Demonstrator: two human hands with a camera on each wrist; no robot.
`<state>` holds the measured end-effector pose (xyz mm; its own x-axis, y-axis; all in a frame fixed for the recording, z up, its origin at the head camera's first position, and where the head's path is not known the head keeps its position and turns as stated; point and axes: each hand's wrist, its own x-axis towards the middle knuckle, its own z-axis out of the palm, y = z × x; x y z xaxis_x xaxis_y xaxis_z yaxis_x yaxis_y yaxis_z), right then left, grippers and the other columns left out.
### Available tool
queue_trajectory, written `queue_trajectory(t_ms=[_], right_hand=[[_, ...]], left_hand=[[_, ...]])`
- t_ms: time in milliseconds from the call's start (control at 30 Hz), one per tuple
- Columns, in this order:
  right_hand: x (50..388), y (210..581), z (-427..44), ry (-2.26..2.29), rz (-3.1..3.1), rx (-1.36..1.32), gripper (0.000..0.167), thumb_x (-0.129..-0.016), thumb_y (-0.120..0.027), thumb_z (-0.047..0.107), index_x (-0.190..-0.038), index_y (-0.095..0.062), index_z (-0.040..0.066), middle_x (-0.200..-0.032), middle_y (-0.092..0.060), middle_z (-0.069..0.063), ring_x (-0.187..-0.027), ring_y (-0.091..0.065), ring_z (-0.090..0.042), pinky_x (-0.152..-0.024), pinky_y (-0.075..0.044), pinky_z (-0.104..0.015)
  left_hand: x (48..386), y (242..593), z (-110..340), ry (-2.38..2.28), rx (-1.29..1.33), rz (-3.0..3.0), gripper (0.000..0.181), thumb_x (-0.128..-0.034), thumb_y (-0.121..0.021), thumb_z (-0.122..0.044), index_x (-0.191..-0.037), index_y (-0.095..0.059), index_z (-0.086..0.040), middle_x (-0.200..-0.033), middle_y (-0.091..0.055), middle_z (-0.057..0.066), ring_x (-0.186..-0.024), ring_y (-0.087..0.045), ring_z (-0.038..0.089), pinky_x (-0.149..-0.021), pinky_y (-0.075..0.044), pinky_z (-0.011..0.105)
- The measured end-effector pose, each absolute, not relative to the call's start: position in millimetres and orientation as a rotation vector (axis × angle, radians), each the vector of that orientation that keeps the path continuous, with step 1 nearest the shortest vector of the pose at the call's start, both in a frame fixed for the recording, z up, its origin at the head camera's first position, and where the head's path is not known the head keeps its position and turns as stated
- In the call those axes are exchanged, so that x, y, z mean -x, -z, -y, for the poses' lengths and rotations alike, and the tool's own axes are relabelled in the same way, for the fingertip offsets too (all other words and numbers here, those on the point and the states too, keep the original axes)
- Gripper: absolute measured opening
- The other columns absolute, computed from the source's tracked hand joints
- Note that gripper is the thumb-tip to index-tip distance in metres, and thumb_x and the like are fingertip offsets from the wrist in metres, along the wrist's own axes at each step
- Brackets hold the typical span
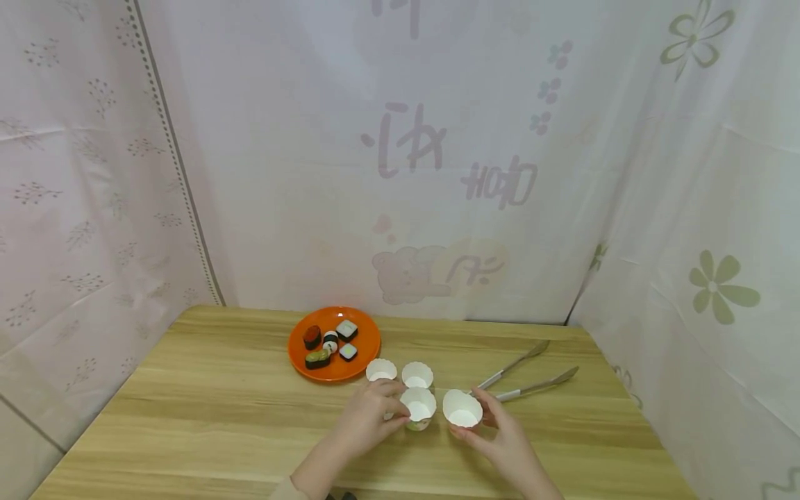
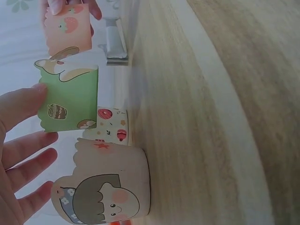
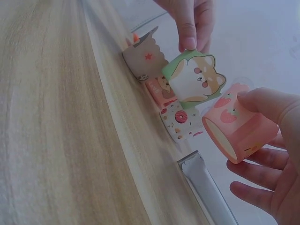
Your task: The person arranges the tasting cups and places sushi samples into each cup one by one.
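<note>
My left hand [image 1: 375, 413] pinches the rim of a green paper baking cup [image 2: 70, 101] with a dog picture, held above the table. To its right, my right hand [image 1: 503, 434] holds a pink baking cup [image 3: 241, 124] with strawberries between thumb and fingers, tilted and off the table. Beside and behind the green cup, a beige cup [image 2: 110, 183] with a girl's face, a white cup [image 3: 180, 122] with donuts and another pink cup [image 3: 160, 90] stand on the table. The head view shows white cup insides; my left hand partly covers that group.
An orange plate [image 1: 300, 364] with several sushi pieces [image 1: 317, 359] sits behind and left of the cups. Metal tongs [image 1: 519, 394] with brownish tips lie behind my right hand. A patterned curtain [image 1: 281, 173] hangs behind the wooden table [image 1: 206, 403]. Something dark shows at the bottom edge.
</note>
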<state>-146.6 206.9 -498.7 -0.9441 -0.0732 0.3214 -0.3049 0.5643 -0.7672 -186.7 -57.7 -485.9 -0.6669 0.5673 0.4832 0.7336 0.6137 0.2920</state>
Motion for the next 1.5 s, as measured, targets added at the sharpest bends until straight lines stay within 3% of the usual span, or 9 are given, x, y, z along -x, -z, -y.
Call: queue_trajectory(t_ms=[600,1033,1500], right_hand=[[144,494,-207,-1.343,2.573,-0.288,0.077,-0.072,-0.084,0.026,-0.135,-0.049,-0.001,-0.111,-0.065,-0.001,-0.100,-0.060,-0.018,-0.086,-0.052,-0.040],[143,496,-207,-1.280,2.517,-0.353,0.074,-0.070,-0.085,0.022,-0.132,-0.051,-0.002,-0.107,-0.065,0.001,-0.097,-0.061,-0.017,-0.081,-0.054,-0.038],[145,496,-207,-1.345,2.533,-0.317,0.074,-0.071,-0.085,0.027,-0.133,-0.052,0.003,-0.110,-0.065,0.002,-0.099,-0.060,-0.017,-0.083,-0.053,-0.037]], left_hand=[[187,496,53,0.630,1.038,2.563,0.006,-0.0800,-0.079,-0.028,-0.085,-0.078,-0.025,-0.117,-0.066,-0.001,-0.114,-0.055,0.018,-0.095,-0.043,0.045],[187,501,52,0.635,1.037,2.566,0.006,-0.0787,-0.079,-0.029,-0.084,-0.078,-0.025,-0.114,-0.067,-0.001,-0.113,-0.056,0.017,-0.095,-0.043,0.046],[190,507,51,0.673,1.037,2.581,0.008,-0.0766,-0.081,-0.025,-0.083,-0.078,-0.023,-0.111,-0.067,-0.002,-0.112,-0.054,0.017,-0.096,-0.040,0.048]])
